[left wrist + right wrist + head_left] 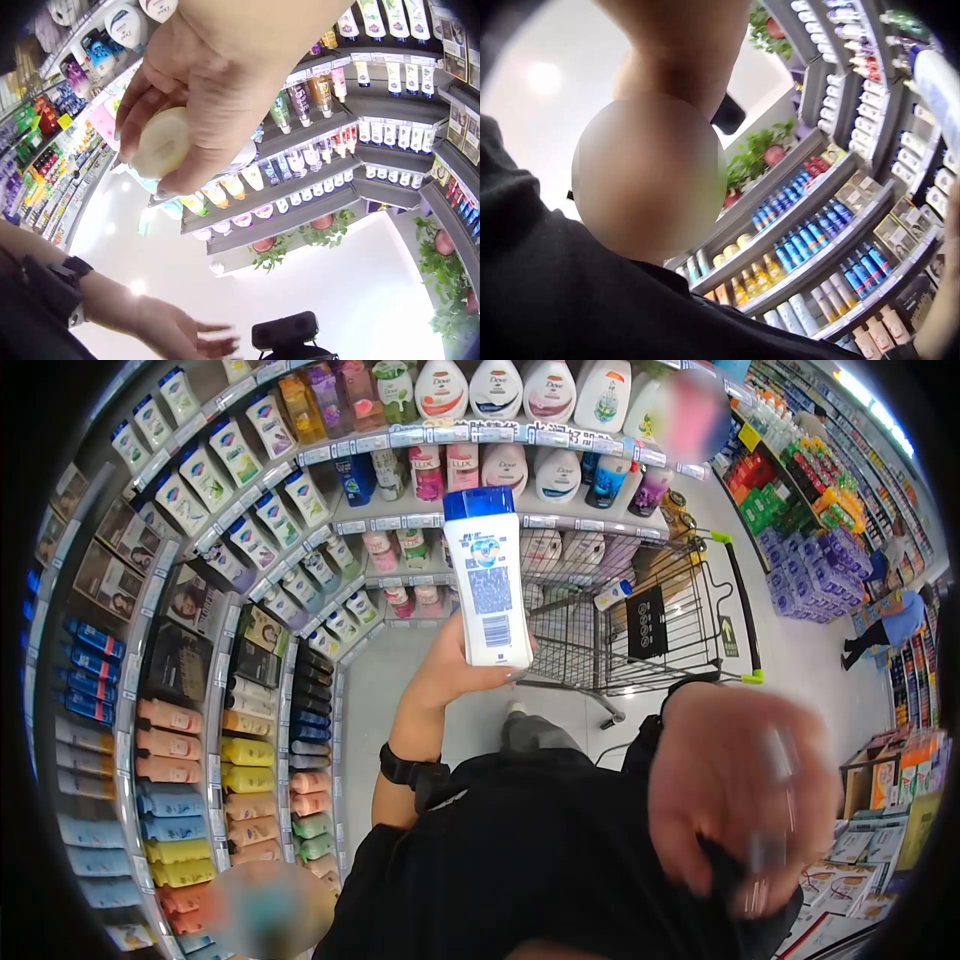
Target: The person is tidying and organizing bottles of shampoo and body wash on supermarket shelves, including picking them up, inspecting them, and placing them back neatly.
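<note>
My left hand grips a white bottle with a blue cap near its base. The bottle stands upright before me, its printed back label and barcode facing the head camera. From the left wrist view, the fingers and thumb wrap round its pale bottom. At the right edge of the right wrist view the same bottle is partly cut off. My right hand is raised close to the head camera and blurred, holding nothing. Its fingers are loosely extended in the left wrist view, where this hand hangs in the air.
A wire shopping cart stands ahead to the right, with a similar white, blue-capped bottle inside. Curved shelves of body-wash bottles wrap round the front and left. A person in a blue top is farther down the aisle, past stacked purple packs.
</note>
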{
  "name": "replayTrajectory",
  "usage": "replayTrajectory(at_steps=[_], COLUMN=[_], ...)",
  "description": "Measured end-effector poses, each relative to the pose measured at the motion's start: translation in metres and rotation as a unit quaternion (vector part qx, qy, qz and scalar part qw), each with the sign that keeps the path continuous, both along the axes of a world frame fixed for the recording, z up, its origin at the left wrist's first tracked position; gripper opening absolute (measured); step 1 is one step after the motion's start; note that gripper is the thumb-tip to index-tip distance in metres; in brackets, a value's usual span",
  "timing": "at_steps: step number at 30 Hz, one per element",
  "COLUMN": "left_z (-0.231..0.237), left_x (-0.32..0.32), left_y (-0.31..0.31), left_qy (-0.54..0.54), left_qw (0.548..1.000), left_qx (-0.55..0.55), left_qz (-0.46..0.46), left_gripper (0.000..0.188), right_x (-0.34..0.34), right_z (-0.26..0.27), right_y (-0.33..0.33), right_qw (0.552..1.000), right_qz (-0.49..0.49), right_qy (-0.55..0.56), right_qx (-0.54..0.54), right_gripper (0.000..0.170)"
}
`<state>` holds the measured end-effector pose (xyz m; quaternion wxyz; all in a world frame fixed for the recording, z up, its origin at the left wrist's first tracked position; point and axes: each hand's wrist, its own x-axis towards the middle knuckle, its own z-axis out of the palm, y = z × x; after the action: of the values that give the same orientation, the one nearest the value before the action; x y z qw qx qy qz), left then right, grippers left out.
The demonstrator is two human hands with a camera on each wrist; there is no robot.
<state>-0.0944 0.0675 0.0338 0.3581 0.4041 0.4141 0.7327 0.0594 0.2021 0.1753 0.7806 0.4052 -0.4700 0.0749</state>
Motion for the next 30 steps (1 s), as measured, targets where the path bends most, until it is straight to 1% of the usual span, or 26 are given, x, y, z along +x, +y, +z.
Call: replayTrajectory(at_steps=[2, 4, 6, 8, 9, 11, 13, 16, 17, 18, 19, 20, 21, 23, 24, 25, 26, 28, 30], left_z=[-0.001, 0.002, 0.001, 0.002, 0.0, -0.003, -0.004, -0.006, -0.006, -0.003, 0.002, 0.008, 0.011, 0.012, 0.009, 0.005, -0.004, -0.022, -0.023], left_x=[-0.004, -0.006, -0.007, -0.014, -0.016, -0.021, -0.027, -0.037, -0.043, -0.047, -0.052, -0.06, -0.068, -0.084, -0.093, -0.103, -0.112, -0.128, -0.147], left_y=[0.003, 0.0, -0.003, -0.008, -0.011, -0.022, -0.038, -0.065, -0.073, -0.084, -0.093, -0.1, -0.105, -0.113, -0.116, -0.118, -0.12, -0.127, -0.138], left_qy=[0.01, 0.004, -0.003, -0.008, -0.015, -0.017, -0.006, -0.01, 0.006, -0.019, -0.043, -0.064, -0.07, -0.083, -0.092, -0.109, -0.137, -0.192, -0.192], left_qw=[1.0, 1.0, 1.0, 1.0, 0.999, 0.998, 0.996, 0.988, 0.984, 0.982, 0.98, 0.978, 0.979, 0.979, 0.978, 0.98, 0.976, 0.963, 0.969], left_qx=[0.004, -0.007, -0.005, 0.001, 0.006, -0.002, -0.022, -0.049, -0.043, -0.046, -0.046, -0.041, -0.017, 0.034, 0.059, 0.082, 0.117, 0.172, 0.15], left_qz=[0.001, 0.001, 0.006, 0.018, 0.028, 0.054, 0.092, 0.143, 0.175, 0.183, 0.188, 0.193, 0.191, 0.182, 0.176, 0.147, 0.126, 0.077, 0.045], left_gripper=[0.061, 0.061, 0.061, 0.06, 0.06, 0.06, 0.06, 0.069, 0.069, 0.069, 0.069, 0.069, 0.069, 0.069, 0.07, 0.07, 0.069, 0.068, 0.068], right_x=[0.0, 0.0, 0.01, -0.002, -0.026, -0.048, -0.061, -0.092, -0.103, -0.122, -0.133, -0.143, -0.154, -0.216, -0.233, -0.249, -0.263, -0.286, -0.312], right_z=[0.019, 0.031, 0.034, 0.04, 0.051, 0.051, 0.037, 0.022, 0.016, 0.012, -0.005, -0.022, -0.039, -0.048, -0.051, -0.054, -0.061, -0.083, -0.103], right_y=[-0.018, -0.019, -0.017, -0.016, -0.023, -0.031, -0.037, -0.043, -0.04, -0.047, -0.037, -0.027, -0.017, -0.037, -0.047, -0.055, -0.064, -0.082, -0.096], right_qw=[0.989, 0.981, 0.986, 0.989, 0.987, 0.979, 0.953, 0.95, 0.943, 0.95, 0.987, 0.999, 0.985, 0.943, 0.899, 0.841, 0.794, 0.673, 0.604], right_qz=[0.077, 0.133, 0.138, 0.121, 0.102, 0.144, 0.269, 0.256, 0.014, 0.121, 0.086, 0.034, -0.03, 0.011, 0.039, 0.064, 0.135, 0.273, 0.333], right_qy=[0.119, 0.029, 0.016, 0.063, 0.112, 0.132, 0.082, 0.149, 0.293, 0.277, 0.136, -0.026, -0.165, -0.331, -0.432, -0.53, -0.587, -0.681, -0.718], right_qx=[0.044, 0.141, 0.091, 0.058, 0.047, 0.059, 0.115, 0.098, -0.155, -0.081, -0.023, 0.019, 0.042, -0.032, -0.058, -0.081, -0.082, -0.094, -0.09], right_gripper=[0.029, 0.036, 0.041, 0.046, 0.049, 0.051, 0.052, 0.059, 0.028, 0.019, 0.021, 0.023, 0.026, 0.039, 0.042, 0.045, 0.046, 0.048, 0.051])
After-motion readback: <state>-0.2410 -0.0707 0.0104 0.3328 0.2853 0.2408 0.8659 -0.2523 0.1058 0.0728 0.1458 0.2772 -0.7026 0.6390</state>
